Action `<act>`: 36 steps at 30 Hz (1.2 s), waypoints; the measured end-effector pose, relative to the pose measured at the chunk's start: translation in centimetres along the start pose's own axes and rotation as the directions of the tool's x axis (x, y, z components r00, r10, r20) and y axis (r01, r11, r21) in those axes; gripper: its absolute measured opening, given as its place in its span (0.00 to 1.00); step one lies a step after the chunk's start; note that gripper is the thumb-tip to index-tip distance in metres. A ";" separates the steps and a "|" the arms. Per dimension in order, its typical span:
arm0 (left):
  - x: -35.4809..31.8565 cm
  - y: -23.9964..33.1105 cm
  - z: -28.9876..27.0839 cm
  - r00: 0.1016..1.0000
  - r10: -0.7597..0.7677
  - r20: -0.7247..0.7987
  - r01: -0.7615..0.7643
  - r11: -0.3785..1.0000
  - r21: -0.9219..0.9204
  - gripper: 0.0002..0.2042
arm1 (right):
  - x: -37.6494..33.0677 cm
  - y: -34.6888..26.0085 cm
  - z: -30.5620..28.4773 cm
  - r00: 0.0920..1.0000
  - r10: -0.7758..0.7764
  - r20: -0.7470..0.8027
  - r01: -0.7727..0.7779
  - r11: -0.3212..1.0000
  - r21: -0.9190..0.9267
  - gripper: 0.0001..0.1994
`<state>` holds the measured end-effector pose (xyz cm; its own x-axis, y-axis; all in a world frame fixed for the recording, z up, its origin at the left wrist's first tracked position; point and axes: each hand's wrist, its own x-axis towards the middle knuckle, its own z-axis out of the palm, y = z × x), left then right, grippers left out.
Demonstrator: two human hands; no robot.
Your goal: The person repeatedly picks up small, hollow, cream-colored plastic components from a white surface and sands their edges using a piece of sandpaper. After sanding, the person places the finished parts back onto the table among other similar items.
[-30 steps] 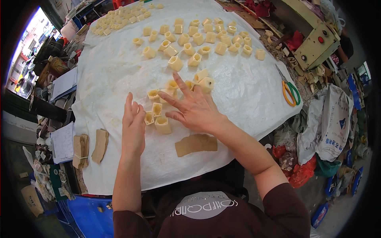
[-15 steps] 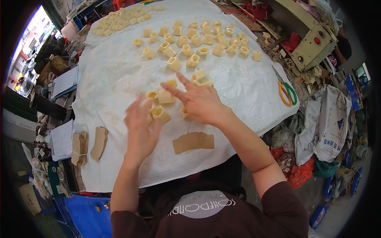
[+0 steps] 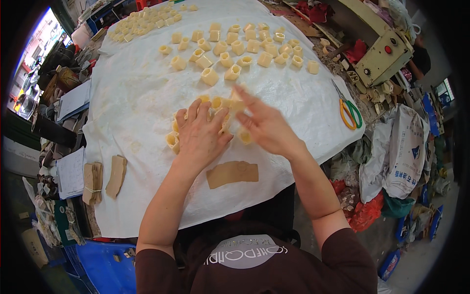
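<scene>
1. At left, papers (image 3: 71,174) just outside the white covering of the counter (image 3: 110,103).
2. Slightly right, a tied bundle of brown strips (image 3: 92,183) at the covering's left edge, with a single brown strip (image 3: 116,176) just beside; nearer, a blue plastic container (image 3: 100,264), small pieces in or on it, cannot tell which.
3. At far left, many small pale pieces (image 3: 147,25), closely set; between them and the strips, a broad stretch of open covering.
4. At centre, left hand (image 3: 201,130) over clustered hollow blocks (image 3: 172,140), touching them, grip loose, fingers spread and curved.
5. In appearance, pale yellow and thick-walled; some with openings facing up, partly hidden by fingers.
6. Nearer, a curved brown piece (image 3: 232,175), between the cluster and the counter's near edge.
7. Farther off, a loose group of similar blocks (image 3: 237,47), upright, tilted or lying sideways.
8. Right of the cluster, right hand (image 3: 267,125), blurred, close to more blocks; cannot tell its grip.
9. Near the right edge, scissors (image 3: 350,115) with orange and green handles; beyond that edge, a red bag (image 3: 364,211), contents unclear, and a white sack (image 3: 409,152).
</scene>
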<state>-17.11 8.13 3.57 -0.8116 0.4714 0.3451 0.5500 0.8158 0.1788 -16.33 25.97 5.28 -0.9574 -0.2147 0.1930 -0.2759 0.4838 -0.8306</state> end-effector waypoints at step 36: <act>-0.4 0.6 -0.7 0.987 -0.105 -0.120 0.045 0.906 -0.420 0.36 | 0.5 0.6 -0.1 0.994 0.099 -0.057 -0.009 0.567 0.824 0.22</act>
<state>-16.29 8.21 4.20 -0.8352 0.3398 0.4323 0.5446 0.6199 0.5649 -16.99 26.26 4.94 -0.9832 -0.1175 0.1396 -0.0778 -0.4224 -0.9031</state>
